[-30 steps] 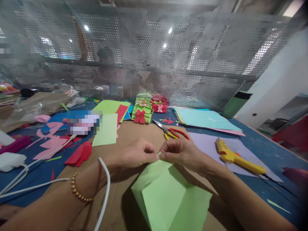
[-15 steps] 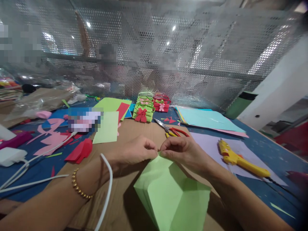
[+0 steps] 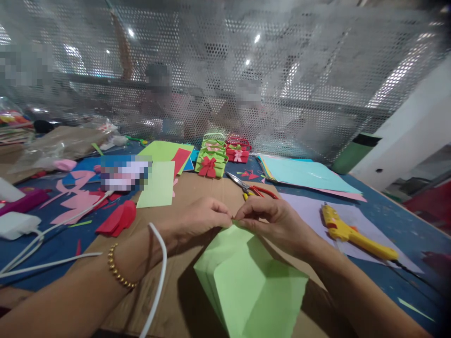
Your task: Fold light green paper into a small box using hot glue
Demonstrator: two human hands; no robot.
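Note:
A folded sheet of light green paper stands up from the brown cardboard, its near part running out of view at the bottom. My left hand pinches the paper's far corner between thumb and fingers. Right beside it, my right hand pinches the same corner, the fingertips of both hands almost meeting. The very tip of the corner is hidden by my fingers. Just beyond my right hand lie scissors with red handles, next to a tool with yellow handles.
A yellow glue gun rests on lilac paper at the right. Small green paper bags and red ones stand at the back. Blue sheets are stacked back right. A white cable crosses my left forearm.
Both hands keep their pinch on the paper's corner. The paper has tilted very slightly, and the whole view has shifted a little.

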